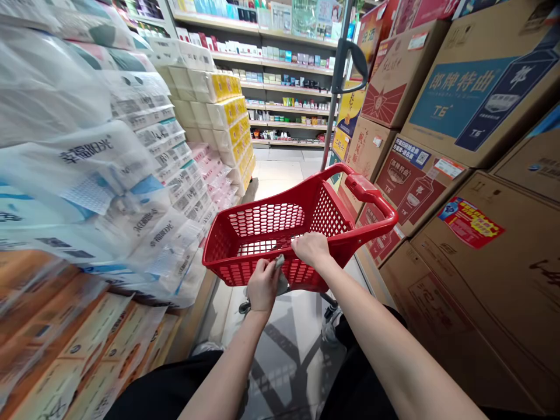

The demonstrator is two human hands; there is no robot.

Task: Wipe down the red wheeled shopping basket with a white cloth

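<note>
A red shopping cart (266, 213) with perforated walls stands sideways before me, its handle at the right. My right hand (311, 248) is closed over the near rim of the basket. Just left of it and lower, my left hand (263, 286) pinches a greyish cloth (282, 283) against the outside of the near wall. Part of the cloth sticks up above the fingers and part hangs below. Inside, the visible part of the basket shows only its mesh floor and walls. The near wheels and lower frame are partly hidden.
Wrapped tissue packs (153, 146) are stacked along the left, with yellow-sided packs (227, 116) farther back. Large cardboard boxes (472, 87) line the right. A metal pole with a dark grey handle (350, 67) rises behind the cart. Stocked shelves (284, 81) stand across the far end.
</note>
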